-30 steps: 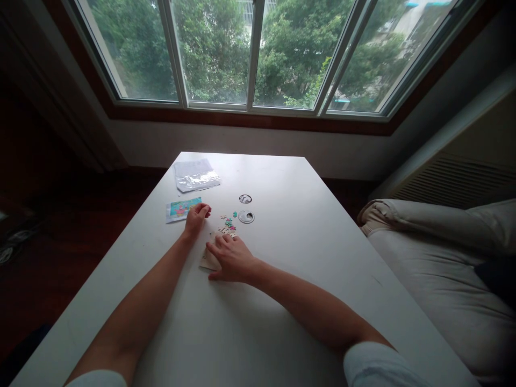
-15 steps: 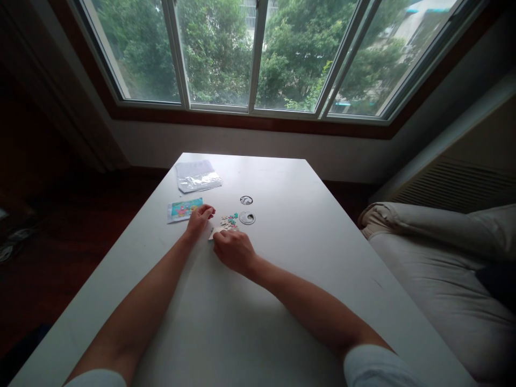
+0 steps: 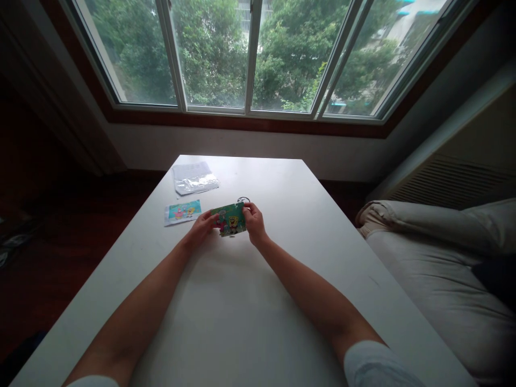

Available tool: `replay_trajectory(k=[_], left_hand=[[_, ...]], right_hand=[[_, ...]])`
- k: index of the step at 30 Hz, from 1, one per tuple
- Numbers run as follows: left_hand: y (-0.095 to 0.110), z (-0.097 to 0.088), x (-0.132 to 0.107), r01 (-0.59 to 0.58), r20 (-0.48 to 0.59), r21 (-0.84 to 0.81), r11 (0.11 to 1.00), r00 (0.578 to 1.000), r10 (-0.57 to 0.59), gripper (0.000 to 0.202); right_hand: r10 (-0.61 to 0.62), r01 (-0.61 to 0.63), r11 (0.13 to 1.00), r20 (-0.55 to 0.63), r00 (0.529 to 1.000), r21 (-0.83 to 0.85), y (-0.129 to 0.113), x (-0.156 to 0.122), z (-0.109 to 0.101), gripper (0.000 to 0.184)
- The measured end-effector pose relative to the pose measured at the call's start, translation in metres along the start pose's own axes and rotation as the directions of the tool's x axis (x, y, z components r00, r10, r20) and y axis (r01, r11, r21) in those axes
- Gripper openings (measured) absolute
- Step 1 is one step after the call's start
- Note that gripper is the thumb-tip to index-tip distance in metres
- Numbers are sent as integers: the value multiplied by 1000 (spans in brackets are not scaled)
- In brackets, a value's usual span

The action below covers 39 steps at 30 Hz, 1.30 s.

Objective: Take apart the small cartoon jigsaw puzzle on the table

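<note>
A small green puzzle board (image 3: 229, 219) with cartoon figures on it is held just above the white table (image 3: 242, 301), picture side toward me. My left hand (image 3: 202, 227) pinches its left edge. My right hand (image 3: 253, 220) grips its right edge with the fingers curled over the top. A printed blue card (image 3: 182, 211) lies flat to the left of my left hand. The loose puzzle pieces are hidden behind the board.
A clear plastic bag (image 3: 195, 178) lies near the table's far left corner. A round hole (image 3: 243, 200) in the tabletop shows just behind the board. A cushioned sofa (image 3: 435, 269) stands at the right. Windows run along the far wall.
My right hand slid forward off the table, and the board that lay face down under it is now lifted and turned picture side up between both hands.
</note>
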<state>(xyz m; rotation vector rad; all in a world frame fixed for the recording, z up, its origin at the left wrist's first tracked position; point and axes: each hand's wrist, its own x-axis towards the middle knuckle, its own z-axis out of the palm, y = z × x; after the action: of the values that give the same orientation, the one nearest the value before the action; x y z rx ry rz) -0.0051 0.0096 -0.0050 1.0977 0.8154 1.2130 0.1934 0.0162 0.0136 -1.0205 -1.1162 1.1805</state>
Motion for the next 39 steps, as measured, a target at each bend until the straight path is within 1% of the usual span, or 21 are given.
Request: replay_trajectory(k=[2, 4, 9, 11, 16, 21, 23, 27, 29, 32, 35, 37, 39], left_hand=[[-1, 2, -1, 18, -20, 30, 999, 1000, -18, 51], [-1, 3, -2, 29, -45, 43, 999, 999, -27, 51], [0, 4, -4, 28, -101, 32, 999, 995, -25, 48], [0, 4, -3, 28, -113, 45, 999, 993, -22, 46], [-1, 2, -2, 37, -129, 52, 998, 991, -30, 47], [-1, 2, -3, 46, -121, 41, 998, 992, -41, 51], [1, 2, -4, 62, -101, 34, 997, 993, -58, 51], [5, 1, -6, 76, -25, 4, 997, 997, -76, 43], [8, 0, -6, 80, -7, 5, 997, 997, -80, 38], [12, -3, -5, 62, -26, 95, 994, 998, -60, 36], [18, -6, -2, 21, -73, 230, 973, 997, -4, 35], [22, -7, -1, -12, -68, 349, 937, 997, 38, 32], [24, -6, 0, -64, -27, 507, 859, 995, 91, 28]], right_hand=[[37, -37, 999, 0, 999, 16, 6, 0, 0, 31], [42, -42, 999, 12, 999, 11, 10, 0, -1, 32], [-32, 34, 999, 88, 996, -17, 12, 1, -2, 26], [-44, 44, 999, 123, 991, 4, 14, 2, -3, 24], [-2, -12, 996, 163, 987, 88, 18, 3, -6, 28], [30, -42, 996, 148, 989, 77, 20, 4, -8, 30], [49, -57, 997, 140, 989, 59, 21, 5, -8, 29], [76, -83, 995, 125, 989, 47, 25, 6, -8, 31], [78, -83, 996, 123, 989, 34, 27, 6, -8, 31], [71, -71, 997, 126, 989, -8, 29, 6, -8, 30], [25, -15, 998, 161, 987, -60, 30, 5, -8, 27], [-5, 27, 995, 211, 977, -98, 31, 5, -9, 25], [-17, 54, 990, 268, 963, -131, 31, 5, -9, 25]])
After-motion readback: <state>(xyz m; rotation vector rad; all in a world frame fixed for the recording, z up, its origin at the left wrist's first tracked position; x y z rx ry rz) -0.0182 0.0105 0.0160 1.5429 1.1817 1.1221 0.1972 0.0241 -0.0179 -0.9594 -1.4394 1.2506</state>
